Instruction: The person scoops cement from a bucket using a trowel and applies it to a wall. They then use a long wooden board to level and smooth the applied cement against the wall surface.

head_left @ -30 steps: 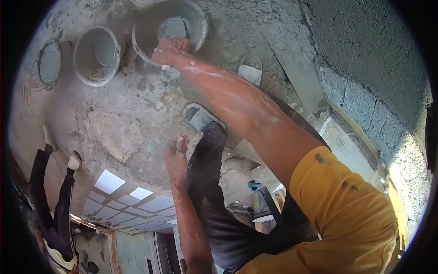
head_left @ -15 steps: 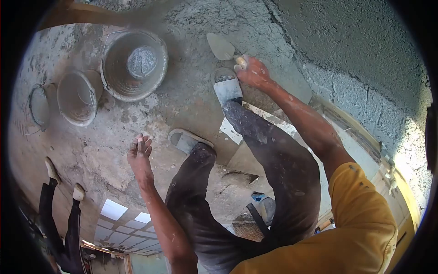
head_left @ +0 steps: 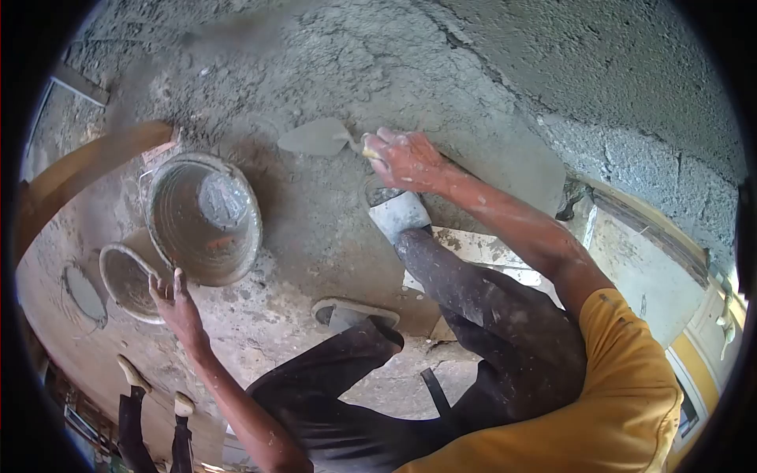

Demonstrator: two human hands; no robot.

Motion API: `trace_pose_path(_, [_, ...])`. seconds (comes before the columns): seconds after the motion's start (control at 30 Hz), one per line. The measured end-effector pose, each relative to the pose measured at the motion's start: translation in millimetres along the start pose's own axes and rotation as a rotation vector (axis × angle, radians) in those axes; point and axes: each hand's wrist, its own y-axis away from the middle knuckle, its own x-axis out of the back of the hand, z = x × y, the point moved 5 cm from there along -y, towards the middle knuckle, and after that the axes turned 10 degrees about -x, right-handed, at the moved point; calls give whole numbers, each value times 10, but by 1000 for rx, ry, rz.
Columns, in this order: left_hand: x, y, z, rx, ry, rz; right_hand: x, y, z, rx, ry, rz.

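Note:
My right hand (head_left: 404, 162) grips the handle of a pointing trowel (head_left: 314, 138), its grey leaf-shaped blade pointing left over the mortar-smeared floor. Below that hand is my right foot in a sandal (head_left: 398, 214). On the left, my left hand (head_left: 181, 314) reaches out with its fingers apart, the fingertips right at the lower rim of a large round mortar tub (head_left: 251, 206). Inside the tub lies a patch of wet grey mortar (head_left: 221, 201), and its walls are coated with residue. A smaller bucket (head_left: 113, 272) stands beside it, partly overlapped by the tub.
Another round container (head_left: 84, 296) is at far left. A rough plastered wall (head_left: 599, 71) rises at upper right. A blurred brown curved shape (head_left: 95, 177) enters from the left. Another person's legs (head_left: 134, 418) show at lower left. Pale boards (head_left: 646, 260) lie at right.
My left hand has moved left and down to the tub's rim, its fingers spreading. The trowel has swung from pointing up-left to pointing left. The camera view has shifted.

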Motion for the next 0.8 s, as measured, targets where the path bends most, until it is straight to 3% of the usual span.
trace_pose_path(0.1, [1, -312, -251, 72, 209, -103, 119, 376, 335, -202, -90, 48])
trace_pose_path(0.2, [-133, -437, 274, 108, 10, -212, 305, 858, 869, -555, -136, -44])
trace_pose_path(0.33, [-351, -603, 564, -67, 71, -262, 485, 1784, 1621, -664, -130, -37])
trace_pose_path(0.4, [-426, -694, 675, -118, 87, -274, 490, 2370, 2014, -567, 37, 216])
trace_pose_path(0.47, [-511, -780, 765, -157, 78, -262, 681, 2661, 2327, -727, 36, 97])
trace_pose_path(0.5, [-552, -800, 909, -198, 81, -246, 714, 2686, 2429, -803, 26, 38])
trace_pose_path(0.63, [-670, -617, 1173, -142, 132, -101, 541, 1935, 2880, -719, 110, 123])
trace_pose_path(0.73, [-722, -386, 1312, -170, 132, -137, 436, 1032, 2839, -742, 96, 181])
trace_pose_path(0.8, [-778, -366, 1362, -206, 124, -158, 345, 914, 2835, -790, 61, 195])
